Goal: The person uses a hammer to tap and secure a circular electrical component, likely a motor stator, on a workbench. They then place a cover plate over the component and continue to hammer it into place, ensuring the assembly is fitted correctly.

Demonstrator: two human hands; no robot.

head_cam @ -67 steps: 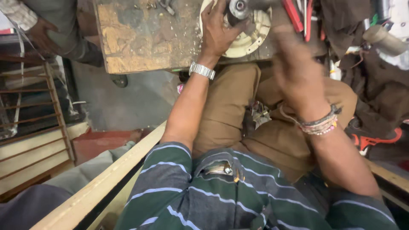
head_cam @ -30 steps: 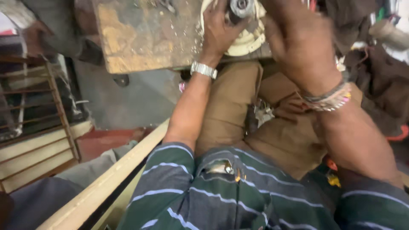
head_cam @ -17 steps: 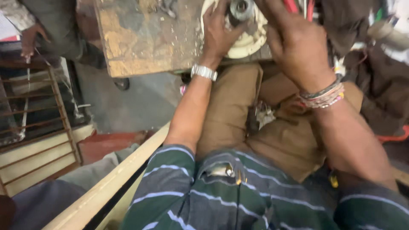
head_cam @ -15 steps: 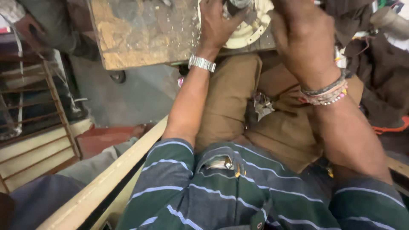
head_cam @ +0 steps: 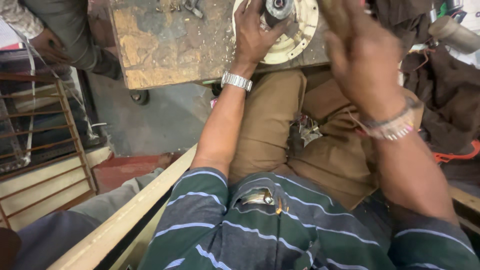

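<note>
left hand pins the motor part, right hand hangs above

the left hand is wrapped over the dark round hub at the middle of the cream-coloured round plate, thumb on one side, fingers curled on the other. that grip is clenched on the hub, and it looks like a steadying hold, pressing the plate flat so it cannot spin or slide on the worn wooden worktop. the plate sits at the worktop's near edge, right over the person's knees in tan trousers, so the work stays close to the body.

the right hand is raised, blurred, hovering just right of the plate and above its rim. whether it holds anything i cannot tell; the fingers are smeared. a beaded bracelet rings that wrist, a metal watch the left.

so the hub lies inside the left grip, the plate beneath it, and both apart from the right hand. small metal bits lie on the far side of the worktop.
</note>
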